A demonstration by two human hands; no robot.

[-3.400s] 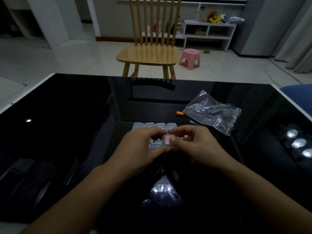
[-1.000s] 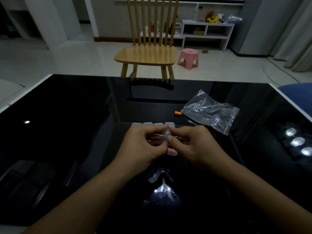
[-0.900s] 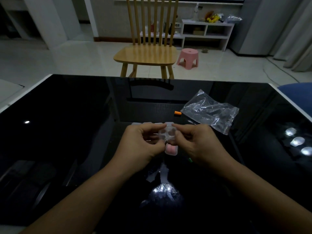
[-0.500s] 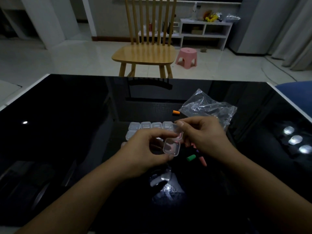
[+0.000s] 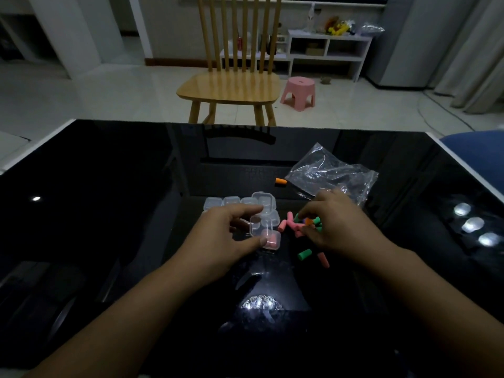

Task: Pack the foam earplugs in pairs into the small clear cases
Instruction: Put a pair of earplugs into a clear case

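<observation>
- Mid-frame, our left hand [image 5: 226,238] grasps an open clear case [image 5: 257,224] between thumb and fingers, just above a closed case with pink inside [image 5: 272,240].
- Our right hand [image 5: 336,223] curls its fingertips into the heap of earplugs [image 5: 296,226] right of centre; we cannot tell whether it grasps one.
- More closed cases [image 5: 231,201] sit in a row behind.
- One orange earplug [image 5: 281,181] lies beside the plastic bag [image 5: 331,173], upper right on the black table [image 5: 109,186].

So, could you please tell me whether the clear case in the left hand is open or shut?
Open: the case shows its hollow, lid swung back.
</observation>
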